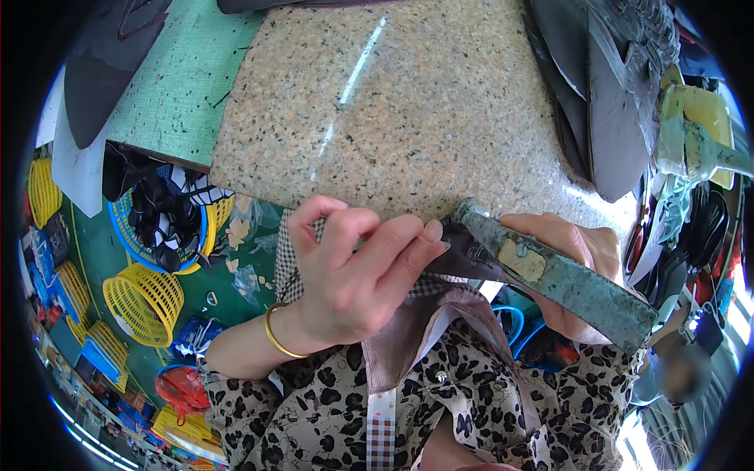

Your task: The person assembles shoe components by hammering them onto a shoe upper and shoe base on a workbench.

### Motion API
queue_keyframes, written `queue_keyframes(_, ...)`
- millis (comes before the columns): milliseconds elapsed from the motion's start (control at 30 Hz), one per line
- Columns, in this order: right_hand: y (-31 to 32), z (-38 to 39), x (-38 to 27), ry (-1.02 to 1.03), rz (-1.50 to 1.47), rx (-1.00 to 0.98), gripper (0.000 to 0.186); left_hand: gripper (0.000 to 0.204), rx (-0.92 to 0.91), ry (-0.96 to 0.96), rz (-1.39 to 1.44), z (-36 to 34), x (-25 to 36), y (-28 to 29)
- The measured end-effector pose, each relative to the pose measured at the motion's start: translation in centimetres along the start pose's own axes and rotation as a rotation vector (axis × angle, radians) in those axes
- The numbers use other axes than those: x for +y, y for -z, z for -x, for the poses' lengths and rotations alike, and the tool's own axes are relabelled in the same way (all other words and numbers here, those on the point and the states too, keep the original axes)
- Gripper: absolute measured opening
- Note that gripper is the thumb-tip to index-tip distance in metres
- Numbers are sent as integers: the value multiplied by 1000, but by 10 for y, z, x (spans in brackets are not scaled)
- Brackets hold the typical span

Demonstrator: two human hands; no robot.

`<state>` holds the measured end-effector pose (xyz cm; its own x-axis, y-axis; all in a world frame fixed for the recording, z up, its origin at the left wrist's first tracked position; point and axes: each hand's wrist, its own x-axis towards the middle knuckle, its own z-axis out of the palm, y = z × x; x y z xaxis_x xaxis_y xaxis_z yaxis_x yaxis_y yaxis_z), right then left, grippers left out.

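At the near edge of the stone slab (377, 110), my left hand (353, 275) is closed, its thumb and fingertips pinched on the edge of a dark, flat leather-like piece (469, 257). My right hand (577, 243) grips a hammer from behind. The long, worn, grey-green head of the hammer (581, 294) lies slantwise across my view, the pale wooden end of its handle showing in the eye. The rest of the handle is hidden behind the head. One end of the head reaches over the dark piece, which it partly covers.
Stacks of dark flat pieces (620, 102) lie at the slab's right side, and another dark piece (106, 74) on the green board (188, 78) at left. Yellow baskets (145, 306) and a blue basket of dark parts (129, 235) stand below left. A yellow container (711, 118) is at right.
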<state>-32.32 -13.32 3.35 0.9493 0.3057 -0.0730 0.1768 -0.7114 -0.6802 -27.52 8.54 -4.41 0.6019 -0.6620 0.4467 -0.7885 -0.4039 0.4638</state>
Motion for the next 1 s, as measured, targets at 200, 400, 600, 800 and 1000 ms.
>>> queue_keyframes(200,0,1,-5,-31,-120,-12,33,21,-47,-38,-106,-2,11,6)
queue_keyframes(400,3,-3,-7,-9,12,-112,31,21,-130,-71,-270,-4,22,13)
queue_keyframes(600,-4,-5,1,59,-5,23,32,23,-123,-79,82,16,2,5)
queue_keyframes(800,5,-5,-4,46,-46,-167,37,20,-111,-134,107,-6,3,9)
queue_keyframes(1000,52,94,33,-196,-155,1162,26,11,-347,-474,567,-80,18,-13)
